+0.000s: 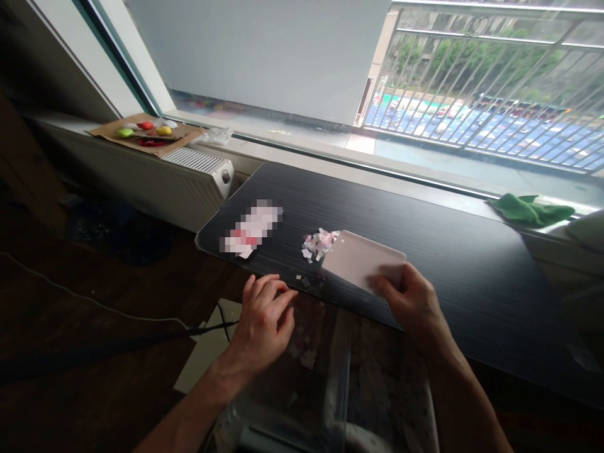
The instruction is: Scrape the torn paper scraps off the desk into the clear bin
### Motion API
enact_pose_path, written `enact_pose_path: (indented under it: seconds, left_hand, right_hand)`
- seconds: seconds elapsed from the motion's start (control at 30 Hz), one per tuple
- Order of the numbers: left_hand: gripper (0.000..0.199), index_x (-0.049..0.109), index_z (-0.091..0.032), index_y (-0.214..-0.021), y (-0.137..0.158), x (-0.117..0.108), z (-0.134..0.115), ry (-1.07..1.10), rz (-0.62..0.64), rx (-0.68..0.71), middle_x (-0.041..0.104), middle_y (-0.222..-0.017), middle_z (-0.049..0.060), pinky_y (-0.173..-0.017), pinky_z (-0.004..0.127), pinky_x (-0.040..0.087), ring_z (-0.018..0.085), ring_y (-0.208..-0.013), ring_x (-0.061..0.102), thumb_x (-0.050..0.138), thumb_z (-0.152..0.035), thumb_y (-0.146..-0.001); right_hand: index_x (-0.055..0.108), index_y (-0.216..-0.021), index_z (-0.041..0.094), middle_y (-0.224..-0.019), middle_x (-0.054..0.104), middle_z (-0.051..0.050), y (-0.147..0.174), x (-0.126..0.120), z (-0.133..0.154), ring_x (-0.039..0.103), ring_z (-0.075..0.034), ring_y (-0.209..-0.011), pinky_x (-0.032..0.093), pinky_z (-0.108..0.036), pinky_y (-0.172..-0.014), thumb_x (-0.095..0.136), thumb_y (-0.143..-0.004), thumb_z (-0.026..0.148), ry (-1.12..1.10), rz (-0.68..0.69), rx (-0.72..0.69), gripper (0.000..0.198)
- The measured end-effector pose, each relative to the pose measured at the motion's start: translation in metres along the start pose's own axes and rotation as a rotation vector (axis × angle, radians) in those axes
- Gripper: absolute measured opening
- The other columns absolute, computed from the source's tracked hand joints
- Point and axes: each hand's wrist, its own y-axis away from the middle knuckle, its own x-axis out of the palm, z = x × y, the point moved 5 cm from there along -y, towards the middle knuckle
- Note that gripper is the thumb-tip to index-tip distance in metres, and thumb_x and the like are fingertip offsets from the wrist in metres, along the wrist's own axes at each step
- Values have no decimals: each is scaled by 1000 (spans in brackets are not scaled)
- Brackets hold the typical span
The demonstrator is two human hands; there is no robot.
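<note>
My right hand (pixel 409 297) grips the near right corner of a flat white board (pixel 363 257) with rounded corners, thumb on its upper face. The left edge of the board meets a small heap of torn paper scraps (pixel 319 244) on the dark tabletop (pixel 425 245). A few loose scraps (pixel 302 279) lie nearer the table's front edge. My left hand (pixel 267 309) is at that edge, fingers loosely bent and apart, holding nothing. Below it is a clear plastic bin (pixel 346 377) with some scraps inside.
A pixelated white-and-red item (pixel 255 226) lies on the table's left end. Beyond stands a white radiator (pixel 189 182) bearing cardboard (pixel 101 131) with colourful lumps. A green cloth (pixel 531 211) rests on the windowsill at right. A cable (pixel 94 302) crosses the floor.
</note>
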Motion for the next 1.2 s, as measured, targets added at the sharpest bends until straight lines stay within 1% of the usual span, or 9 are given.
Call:
enact_pose_path:
  seconds: [0.1, 0.3, 0.43, 0.53, 0.8, 0.87, 0.97, 1.03, 1.2]
  left_hand:
    - [27, 66, -19, -103, -1, 1, -1, 0, -3, 6, 62, -100, 8, -107, 59, 32, 28, -113, 52, 48, -12, -85]
    - [28, 65, -19, -106, -3, 1, -2, -15, -3, 4, 62, -102, 8, -108, 59, 32, 28, -114, 52, 48, -12, -85]
    - [30, 65, -19, -108, -5, 2, 0, -34, -1, -7, 62, -103, 8, -108, 59, 31, 29, -115, 52, 47, -12, -85]
    - [29, 65, -18, -108, -6, 4, 1, -44, 1, -9, 62, -102, 9, -107, 60, 32, 29, -114, 52, 47, -12, -85]
    - [28, 68, -18, -102, 1, 0, -7, 7, 14, 30, 60, -100, 8, -107, 59, 31, 28, -114, 51, 47, -10, -85]
    - [27, 68, -18, -101, 3, -3, -5, 10, 4, 27, 60, -100, 8, -108, 59, 31, 28, -114, 52, 48, -10, -85]
    - [25, 68, -18, -100, 1, -5, 0, -2, -13, 15, 61, -99, 8, -108, 60, 30, 29, -114, 51, 48, -11, -85]
    - [24, 67, -17, -101, -1, -5, 3, -8, -16, 8, 61, -100, 8, -108, 60, 29, 29, -114, 51, 49, -12, -85]
    - [25, 67, -16, -103, -4, -3, 4, -11, -24, 6, 61, -101, 9, -108, 60, 29, 29, -114, 51, 50, -12, -85]
  right_hand:
    - [62, -85, 20, -68, 64, 0, 2, 0, -8, 56, -17, -62, 45, -30, -59, 65, -70, 39, -10, -6, 38, 24]
    - [62, -84, 21, -71, 63, 0, 10, 23, -7, 53, -16, -62, 42, -28, -57, 63, -72, 38, -143, 88, 34, 21]
    - [63, -86, 20, -73, 64, 0, 5, 23, -9, 54, -16, -64, 43, -29, -59, 64, -72, 36, -135, 67, 45, 22]
    - [63, -87, 19, -73, 64, -1, 4, 27, -10, 55, -17, -65, 44, -29, -59, 65, -70, 36, -162, 137, 63, 25]
    - [63, -86, 19, -73, 64, -1, 29, 23, 1, 55, -16, -63, 42, -28, -58, 62, -72, 37, -171, 185, 86, 23]
    - [63, -86, 19, -72, 64, -1, 30, 15, 5, 55, -16, -63, 42, -28, -59, 62, -73, 37, -135, 132, 67, 22]
    - [63, -88, 20, -70, 63, 1, 23, 3, 15, 54, -16, -62, 42, -29, -61, 62, -74, 38, -32, -38, -17, 23]
    - [62, -89, 20, -68, 61, 1, 13, 3, 23, 52, -16, -61, 42, -30, -61, 62, -75, 40, 31, -109, -75, 24]
    - [54, -78, 23, -62, 55, 2, -12, 26, 41, 47, -15, -56, 37, -28, -55, 58, -76, 39, 163, -74, -153, 17]
